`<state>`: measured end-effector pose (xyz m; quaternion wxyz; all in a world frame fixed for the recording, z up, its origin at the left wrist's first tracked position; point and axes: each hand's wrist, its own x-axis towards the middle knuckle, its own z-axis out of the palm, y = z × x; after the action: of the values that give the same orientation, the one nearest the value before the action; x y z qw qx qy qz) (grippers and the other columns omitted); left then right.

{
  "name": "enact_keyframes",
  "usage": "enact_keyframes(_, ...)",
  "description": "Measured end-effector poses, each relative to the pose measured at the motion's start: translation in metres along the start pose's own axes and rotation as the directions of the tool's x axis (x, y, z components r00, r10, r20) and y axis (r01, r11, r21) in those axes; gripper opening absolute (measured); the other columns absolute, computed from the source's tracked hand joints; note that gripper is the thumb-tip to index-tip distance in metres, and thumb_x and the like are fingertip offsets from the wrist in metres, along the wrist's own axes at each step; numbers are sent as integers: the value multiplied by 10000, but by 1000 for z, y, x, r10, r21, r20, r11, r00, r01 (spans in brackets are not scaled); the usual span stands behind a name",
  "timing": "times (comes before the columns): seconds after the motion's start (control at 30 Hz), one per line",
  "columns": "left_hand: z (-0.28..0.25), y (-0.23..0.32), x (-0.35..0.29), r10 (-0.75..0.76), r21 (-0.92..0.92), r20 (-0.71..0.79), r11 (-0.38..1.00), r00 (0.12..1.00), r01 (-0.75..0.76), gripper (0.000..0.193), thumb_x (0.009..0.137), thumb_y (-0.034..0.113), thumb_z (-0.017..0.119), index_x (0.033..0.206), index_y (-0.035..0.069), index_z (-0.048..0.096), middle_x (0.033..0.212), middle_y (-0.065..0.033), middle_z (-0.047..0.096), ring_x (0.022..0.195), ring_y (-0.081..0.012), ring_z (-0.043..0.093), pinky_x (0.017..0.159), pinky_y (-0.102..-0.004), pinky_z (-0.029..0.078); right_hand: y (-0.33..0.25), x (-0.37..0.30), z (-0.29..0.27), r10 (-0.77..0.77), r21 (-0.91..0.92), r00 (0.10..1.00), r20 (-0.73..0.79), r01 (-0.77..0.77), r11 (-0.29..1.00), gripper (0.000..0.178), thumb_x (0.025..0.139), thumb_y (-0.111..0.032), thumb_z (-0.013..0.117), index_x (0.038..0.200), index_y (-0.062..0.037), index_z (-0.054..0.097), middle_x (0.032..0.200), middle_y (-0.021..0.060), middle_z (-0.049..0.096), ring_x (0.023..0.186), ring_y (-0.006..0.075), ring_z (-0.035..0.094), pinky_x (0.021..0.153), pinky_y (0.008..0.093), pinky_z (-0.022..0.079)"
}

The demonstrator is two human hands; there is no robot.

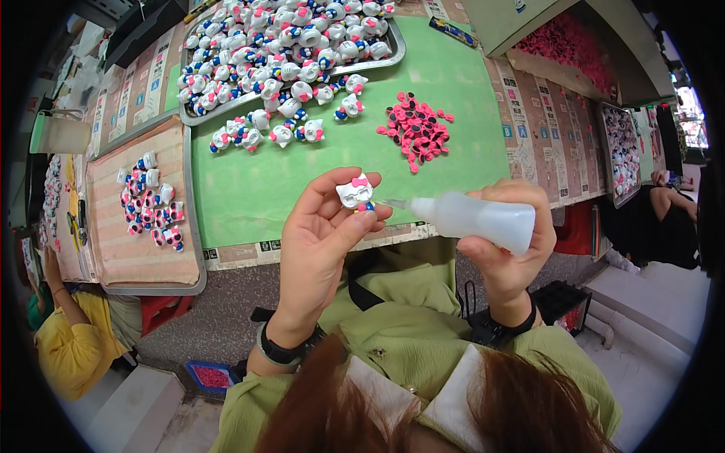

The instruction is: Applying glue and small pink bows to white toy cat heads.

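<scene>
- the left hand (321, 234) covers the lower part of the small cat figure (355, 192).
- the right hand (507, 234) wraps the rear of the glue bottle (472, 218).
- the upper tray (377, 59) runs off the top edge.
- small pink pieces (416, 128): their shape is too small to tell.

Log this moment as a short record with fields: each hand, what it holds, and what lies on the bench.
left hand: holds a small white cat-face figurine with a pink bow at the fingers
right hand: grips a translucent plastic squeeze bottle, nozzle pointed at the figurine
nozzle contact: too small to tell
green mat: loose pile of small pink parts with black centres
metal tray, top: heaped with many matching figurines, some spilled on the mat
striped tray, left: a smaller cluster of figurines
</scene>
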<state>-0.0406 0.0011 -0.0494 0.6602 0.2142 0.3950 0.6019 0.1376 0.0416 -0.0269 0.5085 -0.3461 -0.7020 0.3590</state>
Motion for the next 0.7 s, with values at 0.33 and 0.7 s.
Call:
enact_keyframes(0.33, -16, -3, 15, -4, 16, -112, 1000, 994, 5, 391, 781, -10, 504, 1150, 3, 374, 1104, -153, 489, 843, -150, 563, 730, -228, 476, 64, 27, -34, 419, 239, 849, -322, -356, 904, 377, 706, -32, 626, 991, 14, 384, 906, 129, 544, 792, 153, 546, 683, 246, 442)
enact_keyframes(0.7, -23, -14, 26, 9, 31, -87, 1000, 996, -6, 393, 796, 0, 503, 1163, 3, 364, 1113, -166, 479, 860, -149, 561, 727, -206, 488, 95, 18, -46, -56, -512, 899, -434, -195, 836, 330, 699, -69, 631, 967, 7, 454, 854, 89, 524, 774, 163, 528, 663, 255, 412)
